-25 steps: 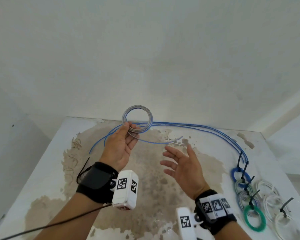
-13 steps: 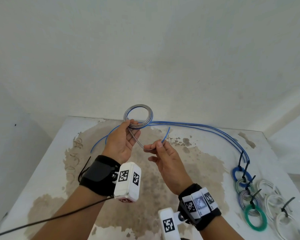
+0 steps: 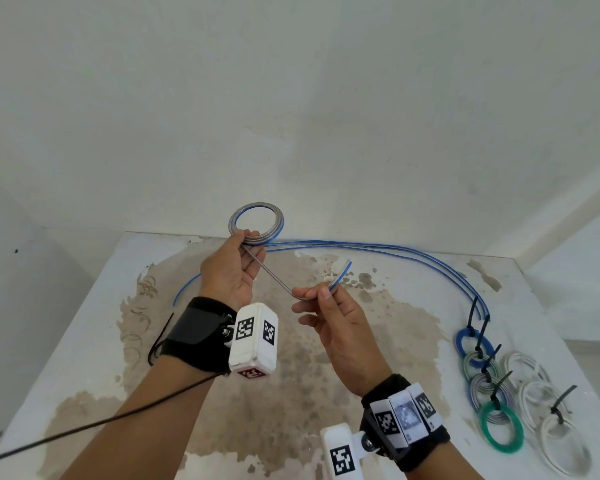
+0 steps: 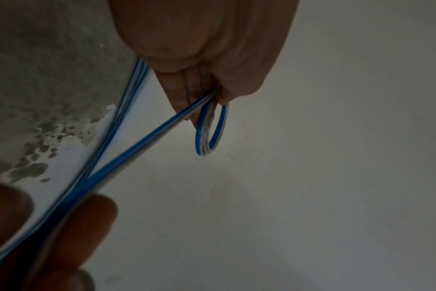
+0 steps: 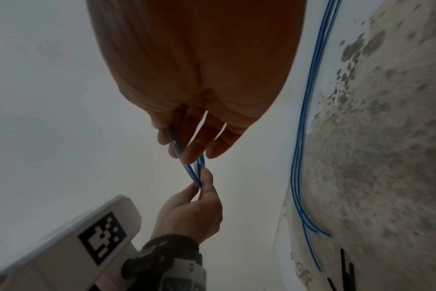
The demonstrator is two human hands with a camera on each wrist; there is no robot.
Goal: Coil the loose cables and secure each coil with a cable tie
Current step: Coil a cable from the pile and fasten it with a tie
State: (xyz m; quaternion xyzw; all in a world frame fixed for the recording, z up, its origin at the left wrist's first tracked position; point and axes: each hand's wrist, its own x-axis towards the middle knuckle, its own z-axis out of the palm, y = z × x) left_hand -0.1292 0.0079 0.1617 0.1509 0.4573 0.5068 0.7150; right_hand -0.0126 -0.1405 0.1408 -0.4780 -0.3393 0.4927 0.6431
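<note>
My left hand (image 3: pixel 246 240) pinches a small blue-and-grey cable coil (image 3: pixel 256 221) and holds it upright above the table's far edge. From the coil a straight strand runs down to my right hand (image 3: pixel 317 293), which pinches it near the bend. The free cable end (image 3: pixel 343 273) curls up past the right fingers. In the left wrist view the coil (image 4: pixel 211 128) hangs under my fingers (image 4: pixel 187 94). In the right wrist view my right fingers (image 5: pixel 187 141) hold the strand and the left hand (image 5: pixel 194 204) is just beyond.
Loose blue cables (image 3: pixel 378 247) curve along the back of the stained white table (image 3: pixel 84 341) to its right side. Several tied coils (image 3: pixel 499 427) lie at the right edge. A black cable tie (image 3: pixel 160 337) lies left of my left wrist. A wall stands close behind.
My right hand was open beside the coil; it has taken hold of the cable's tail and pulled it down and to the right, drawing the strand straight. The left hand keeps holding the coil.
</note>
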